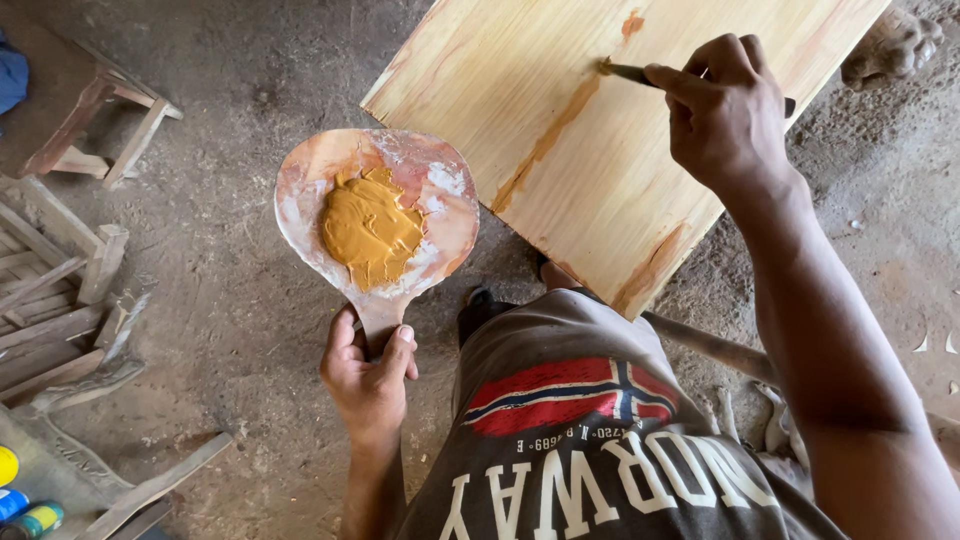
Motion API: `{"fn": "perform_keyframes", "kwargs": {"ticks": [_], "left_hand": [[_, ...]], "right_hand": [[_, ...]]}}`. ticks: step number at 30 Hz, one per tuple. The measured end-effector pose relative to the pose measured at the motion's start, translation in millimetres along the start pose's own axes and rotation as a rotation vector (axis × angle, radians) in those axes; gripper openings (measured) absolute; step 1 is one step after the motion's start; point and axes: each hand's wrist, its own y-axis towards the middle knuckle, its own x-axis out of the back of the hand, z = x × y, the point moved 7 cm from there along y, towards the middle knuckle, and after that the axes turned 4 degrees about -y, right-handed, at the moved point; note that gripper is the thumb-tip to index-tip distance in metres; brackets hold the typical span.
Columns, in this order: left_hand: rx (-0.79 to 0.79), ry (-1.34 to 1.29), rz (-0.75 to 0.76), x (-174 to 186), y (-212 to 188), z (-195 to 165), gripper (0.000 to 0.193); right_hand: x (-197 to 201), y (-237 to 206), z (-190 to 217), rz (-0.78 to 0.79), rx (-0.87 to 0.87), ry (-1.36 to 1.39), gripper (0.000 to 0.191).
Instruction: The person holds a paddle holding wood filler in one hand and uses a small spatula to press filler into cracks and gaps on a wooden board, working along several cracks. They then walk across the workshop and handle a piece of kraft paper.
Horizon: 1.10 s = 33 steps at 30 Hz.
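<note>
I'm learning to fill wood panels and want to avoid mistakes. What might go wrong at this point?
The paddle board is held by its short handle in the left hand alone; the heap of ochre filler may slide if it tips. The right hand works the spreading tool along a seam in the wooden panel; stray smears may stain the pale wood.

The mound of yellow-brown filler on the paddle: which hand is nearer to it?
Left. The left hand grips the paddle handle just below the filler; the right hand works a small tool on the wooden board.
</note>
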Motion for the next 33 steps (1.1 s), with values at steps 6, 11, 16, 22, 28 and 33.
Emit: {"fn": "perform_keyframes", "kwargs": {"ticks": [6,11,16,22,28,33], "left_hand": [[0.000,0.012,0.003,1.8,-0.9,1.0,0.037],[0.003,-0.041,0.035,-3.5,2.9,2.3,0.039],[0.021,0.037,0.007,-1.9,2.5,2.8,0.041],[0.005,-0.012,0.030,-4.5,2.6,0.7,0.038],[0.011,-0.008,0.026,-2.0,1.1,-0.5,0.037],[-0.007,-0.010,0.033,-3.7,3.6,-1.0,0.039]], "right_hand": [[-11.2,-0.2,13.8,0.078,-0.039,0.080,0.016],[-8.2,-1.6,21.3,0.068,-0.105,0.090,0.020],[-3.0,1.2,28.5,0.017,-0.109,0.024,0.020],[-21.0,4.7,-0.6,0.135,-0.319,0.046,0.023],[-19.2,-4.6,28.9,0.044,-0.133,-0.116,0.024],[-16.4,-1.5,10.7,0.145,-0.237,0.091,0.025]]}}
